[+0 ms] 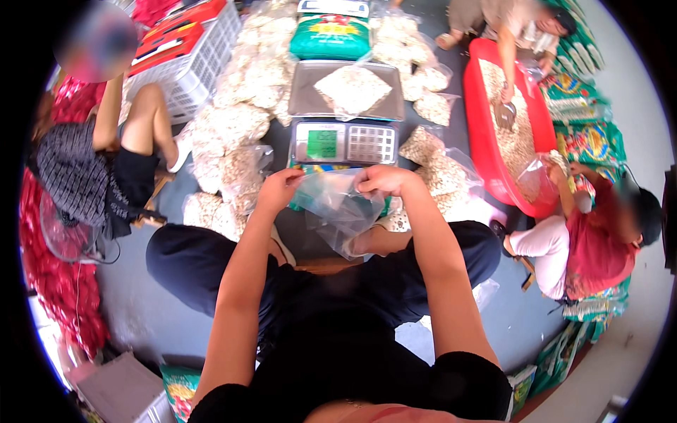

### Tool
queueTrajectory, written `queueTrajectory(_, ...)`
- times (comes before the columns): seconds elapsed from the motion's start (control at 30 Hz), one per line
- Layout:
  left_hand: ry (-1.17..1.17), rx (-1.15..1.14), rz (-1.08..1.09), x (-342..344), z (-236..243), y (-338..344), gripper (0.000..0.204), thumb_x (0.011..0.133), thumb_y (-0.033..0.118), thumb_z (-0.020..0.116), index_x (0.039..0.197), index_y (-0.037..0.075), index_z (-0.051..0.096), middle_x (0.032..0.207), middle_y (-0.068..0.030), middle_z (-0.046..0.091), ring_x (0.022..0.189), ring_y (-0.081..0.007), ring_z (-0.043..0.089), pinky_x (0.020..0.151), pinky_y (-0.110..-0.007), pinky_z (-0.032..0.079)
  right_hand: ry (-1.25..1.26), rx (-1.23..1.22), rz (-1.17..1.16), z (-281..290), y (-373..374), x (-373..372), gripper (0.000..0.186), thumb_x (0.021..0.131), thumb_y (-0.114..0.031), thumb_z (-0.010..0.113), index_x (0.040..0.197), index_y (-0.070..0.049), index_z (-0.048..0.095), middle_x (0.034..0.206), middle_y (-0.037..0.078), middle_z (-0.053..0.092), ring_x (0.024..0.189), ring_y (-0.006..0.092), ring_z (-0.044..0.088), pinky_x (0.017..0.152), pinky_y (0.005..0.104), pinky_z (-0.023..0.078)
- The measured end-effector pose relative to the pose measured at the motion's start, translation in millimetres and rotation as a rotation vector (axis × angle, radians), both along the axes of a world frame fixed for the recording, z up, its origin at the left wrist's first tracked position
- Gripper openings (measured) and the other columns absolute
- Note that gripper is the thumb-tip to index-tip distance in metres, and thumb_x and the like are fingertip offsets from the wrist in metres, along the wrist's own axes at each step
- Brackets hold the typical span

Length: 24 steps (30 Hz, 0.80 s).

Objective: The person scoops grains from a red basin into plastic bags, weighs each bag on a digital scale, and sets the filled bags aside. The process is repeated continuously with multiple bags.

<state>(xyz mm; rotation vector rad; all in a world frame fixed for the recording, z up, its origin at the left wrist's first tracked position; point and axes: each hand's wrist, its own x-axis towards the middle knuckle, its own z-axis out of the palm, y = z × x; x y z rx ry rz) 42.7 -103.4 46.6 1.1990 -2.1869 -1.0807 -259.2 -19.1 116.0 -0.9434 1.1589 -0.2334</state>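
Note:
Between my two hands I hold an empty-looking clear plastic bag (331, 211) in front of a digital scale (323, 144). My left hand (282, 185) pinches the bag's upper left edge. My right hand (384, 182) grips its upper right, thumb bent over the plastic. On the scale's steel pan (303, 106) lies a filled clear bag of pale granules (352, 88). A green printed sack (300, 204) shows behind the bag I hold.
Filled bags (233, 116) line both sides of the scale. A red tub (532, 134) of granules is at right, with two co-workers (592, 247) by it. Another person (77, 166) sits at left beside white crates (183, 77). Green sacks (585, 141) stand along the wall.

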Motion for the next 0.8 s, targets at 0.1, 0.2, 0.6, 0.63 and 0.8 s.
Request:
queueTrajectory(0.1, 0.23, 0.12, 0.043, -18.9, 12.2, 9.1, 0.014, 0.085, 0.011, 0.061, 0.097, 0.006, 0.066, 0.084, -0.0121, 0.069, 0.074, -0.0267, 0.067, 0.069, -0.034, 0.052, 0.236, 0.007, -0.161, -17.8, 3.4, -17.7, 0.023, 0.084, -0.027, 0.062, 0.098, -0.007, 0.062, 0.072, 0.0, 0.059, 0.069, 0.008, 0.054, 0.052, 0.0236, 0.04)
queueTrajectory(0.2, 0.092, 0.016, 0.116, -24.6, 27.0, 14.5, 0.013, 0.086, 0.014, 0.062, 0.089, 0.002, 0.065, 0.075, -0.0126, 0.067, 0.065, -0.0234, 0.065, 0.062, -0.034, 0.051, 0.57, -0.161, -0.255, -27.2, 0.1, -20.3, 0.024, 0.083, -0.025, 0.062, 0.096, -0.006, 0.061, 0.073, 0.005, 0.061, 0.075, 0.0108, 0.061, 0.056, 0.0297, 0.046)
queueTrajectory(0.6, 0.268, 0.478, 0.264, -65.2, 20.5, 71.2, 0.019, 0.081, 0.017, 0.069, 0.079, 0.002, 0.057, 0.063, -0.0037, 0.058, 0.052, -0.0107, 0.053, 0.044, -0.027, 0.04, 0.169, -0.415, -0.597, -56.2, 18.3, 101.6, 0.046, 0.083, -0.047, 0.062, 0.083, -0.001, 0.066, 0.073, 0.01, 0.063, 0.061, 0.0177, 0.057, 0.053, 0.0325, 0.043)
queueTrajectory(0.63, 0.302, 0.528, 0.222, -68.9, 23.0, 81.1, 0.023, 0.082, 0.017, 0.067, 0.073, 0.007, 0.049, 0.059, -0.0003, 0.051, 0.045, -0.009, 0.046, 0.039, -0.024, 0.033, 0.08, -0.366, -0.709, -58.2, 20.7, 101.0, 0.042, 0.083, -0.043, 0.064, 0.083, -0.001, 0.066, 0.07, 0.008, 0.062, 0.058, 0.0149, 0.055, 0.05, 0.0306, 0.041)
queueTrajectory(0.8, 0.553, 1.049, 0.365, -60.0, 8.3, 84.9, 0.03, 0.089, 0.023, 0.063, 0.07, 0.015, 0.041, 0.056, 0.0045, 0.041, 0.041, -0.0073, 0.038, 0.034, -0.022, 0.024, 0.226, -0.359, -0.533, -61.6, 26.4, 58.4, 0.029, 0.082, -0.032, 0.064, 0.083, -0.003, 0.066, 0.073, 0.01, 0.063, 0.065, 0.0204, 0.059, 0.057, 0.0343, 0.044)
